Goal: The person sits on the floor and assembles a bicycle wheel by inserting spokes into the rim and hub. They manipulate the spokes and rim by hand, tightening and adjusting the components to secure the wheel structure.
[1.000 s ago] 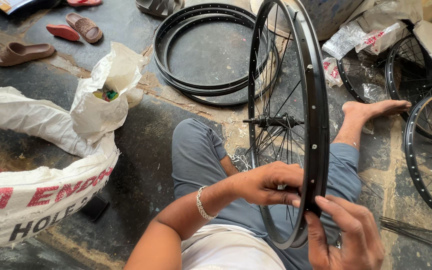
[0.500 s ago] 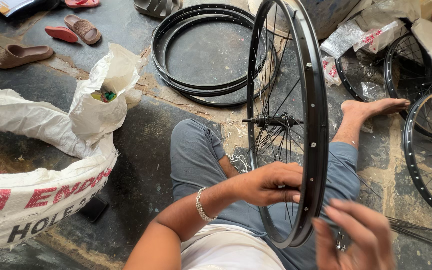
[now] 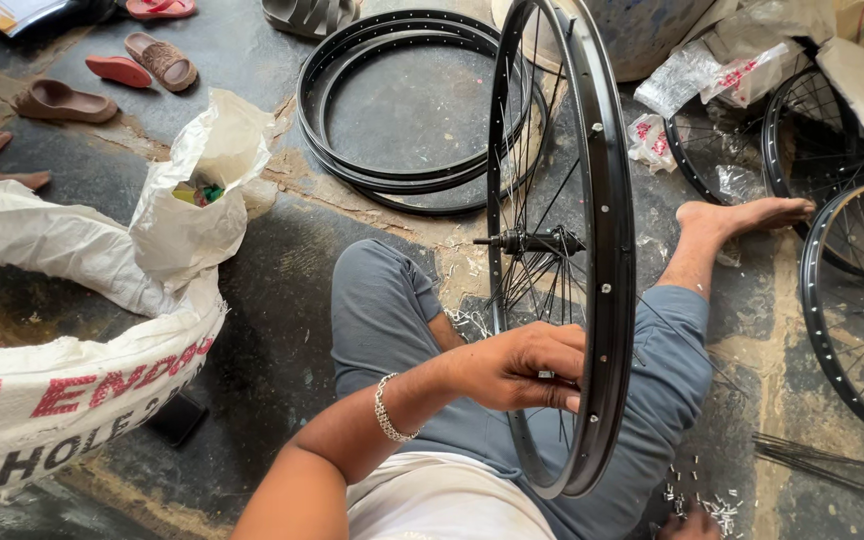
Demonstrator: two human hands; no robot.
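Observation:
A black bicycle wheel rim [image 3: 612,250] stands upright between my legs, with a hub [image 3: 532,241] and thin spokes at its middle. My left hand [image 3: 522,365] reaches in from the left, fingers pinched on a spoke just inside the lower part of the rim. My right hand [image 3: 687,522] is only a sliver at the bottom edge, down by a scatter of small silver spoke nipples [image 3: 712,505] on the floor. I cannot tell what it holds.
Bare black rims [image 3: 402,100] lie stacked on the floor ahead. More spoked wheels [image 3: 852,300] rest at the right, with loose spokes [image 3: 822,460] below them. White sacks [image 3: 72,360] and a small open bag [image 3: 202,200] sit at the left. Sandals [image 3: 142,65] lie at the far left.
My right hand has left the rim's outer edge and dropped to the floor at the bottom of view. My left hand stays on the spoke.

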